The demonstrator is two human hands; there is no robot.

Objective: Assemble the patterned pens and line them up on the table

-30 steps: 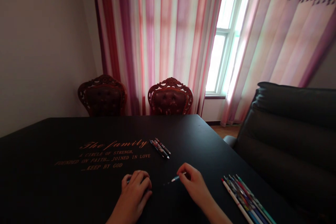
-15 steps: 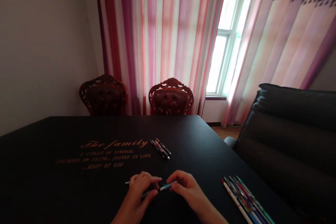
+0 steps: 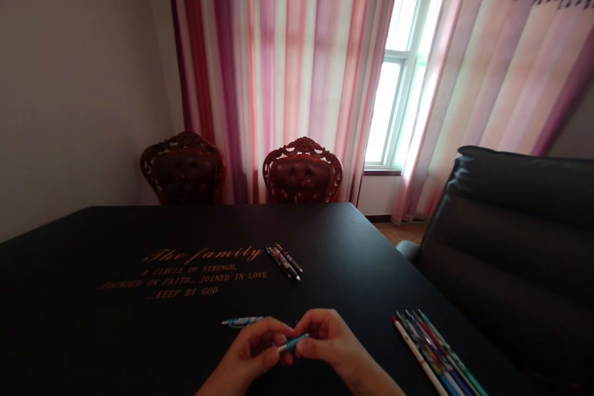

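Both hands meet low in the middle of the view, just above the table. Between their fingertips is a short blue pen part (image 3: 293,343) with a pale, silvery end pointing left. My left hand (image 3: 253,349) pinches it near that pale end. At its other end, the thumb and fingers of my right hand (image 3: 331,337) are closed on it. Just beyond the left hand a patterned blue pen (image 3: 241,322) lies on the table, its right part hidden behind the fingers.
On the black table (image 3: 116,346), several dark patterned pens (image 3: 283,262) lie together farther off. A row of several pens (image 3: 434,349) lies at the right. Two carved chairs (image 3: 302,176) stand behind the table, and a black leather chair (image 3: 520,247) stands at the right.
My left hand has come away from the blue pen on the table and closed on the pale end of the pen part. My right hand still holds the part.
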